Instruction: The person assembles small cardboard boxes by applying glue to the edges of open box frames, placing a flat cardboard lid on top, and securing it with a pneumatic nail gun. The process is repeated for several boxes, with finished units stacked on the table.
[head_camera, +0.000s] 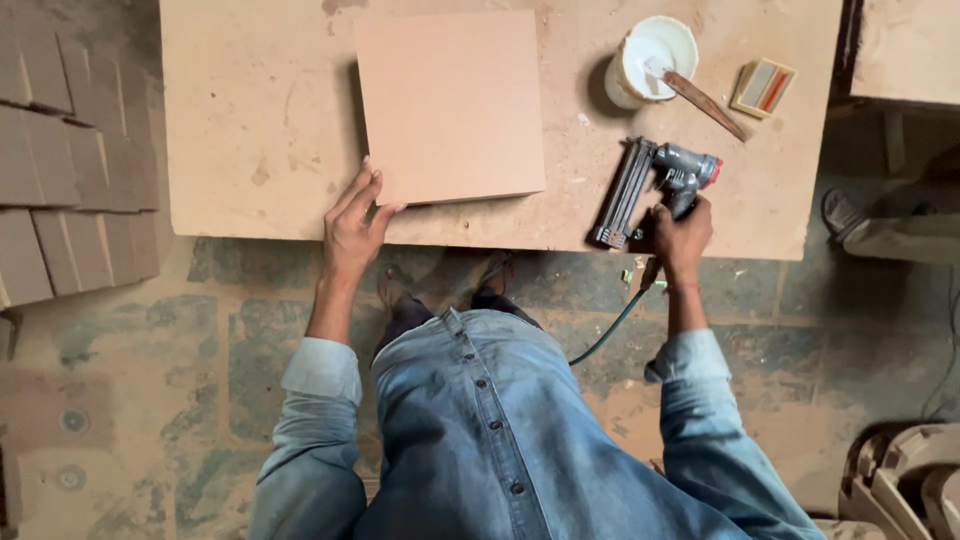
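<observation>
A square brown board piece (450, 105) lies flat on the large fibreboard worktop (250, 120). My left hand (355, 222) rests at the piece's near left corner, fingers touching its edge. A grey pneumatic nail gun (655, 185) with a red tip lies on the worktop near the front edge. My right hand (683, 235) grips its handle from below. A green air hose (610, 330) runs down from the gun past my denim shirt.
A white pot of glue (650, 60) with a wooden stick (705, 105) stands at the back right, beside a small box (762, 87). Stacked board pieces (70, 160) lie on the floor at left. Curved wooden parts (905, 480) sit at lower right.
</observation>
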